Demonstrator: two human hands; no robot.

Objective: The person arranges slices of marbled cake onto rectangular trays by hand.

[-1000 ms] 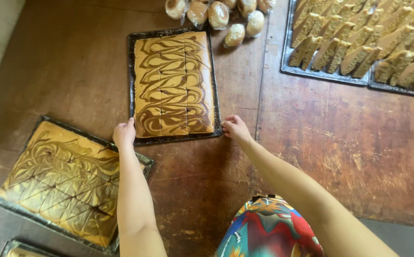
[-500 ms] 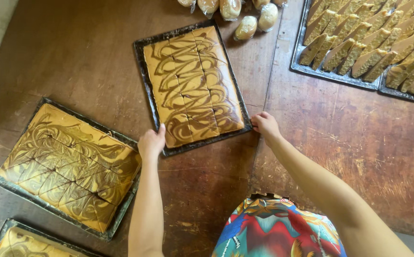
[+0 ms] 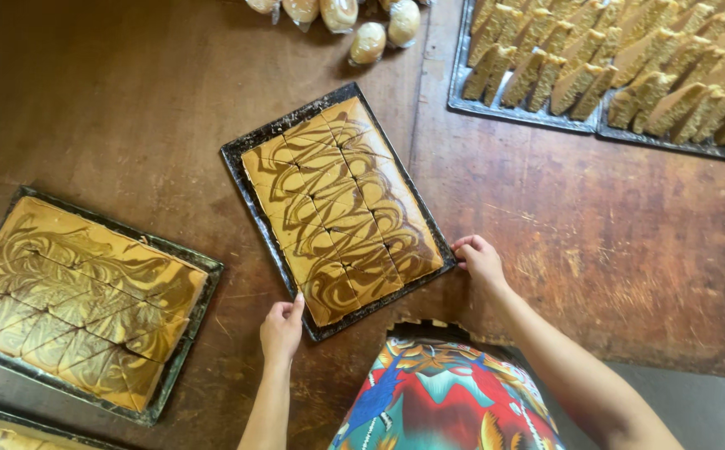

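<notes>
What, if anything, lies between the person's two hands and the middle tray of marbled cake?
Nothing visible. The left hand touches the near corner of the middle tray, and the right hand touches its right corner. Only bare wooden table surrounds them; the second marbled tray sits apart to the left.
</notes>
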